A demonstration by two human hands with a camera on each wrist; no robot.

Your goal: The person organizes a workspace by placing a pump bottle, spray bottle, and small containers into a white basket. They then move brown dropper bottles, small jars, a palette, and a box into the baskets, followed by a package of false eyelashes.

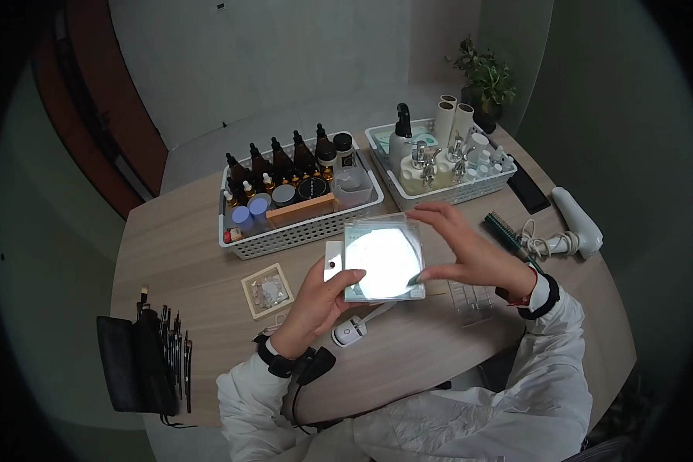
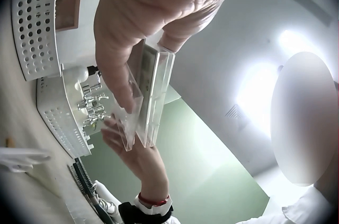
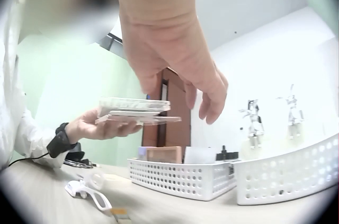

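Observation:
My left hand (image 1: 314, 299) grips a flat, clear plastic case (image 1: 383, 262), thumb on top and fingers underneath. Bright glare hides most of its face. A white tab with a hole (image 1: 333, 260) sticks out at its left. Seen edge-on in the left wrist view, a thin clear sheet (image 2: 128, 121) stands slightly apart from the thicker case (image 2: 158, 97). My right hand (image 1: 470, 250) is at the case's right side, fingers and thumb spread, thumb overlapping the edge in the head view. In the right wrist view its fingers (image 3: 212, 110) hang loosely around nothing.
Behind the hands stand two white baskets, one with dropper bottles and jars (image 1: 300, 231), one with pump bottles (image 1: 454, 189). A white eyelash-curler-like device (image 1: 349, 331) lies below the case. Around them are a shell-filled box (image 1: 246, 286), makeup brushes (image 1: 188, 362), a hairbrush (image 1: 504, 231) and a hairdryer (image 1: 579, 219).

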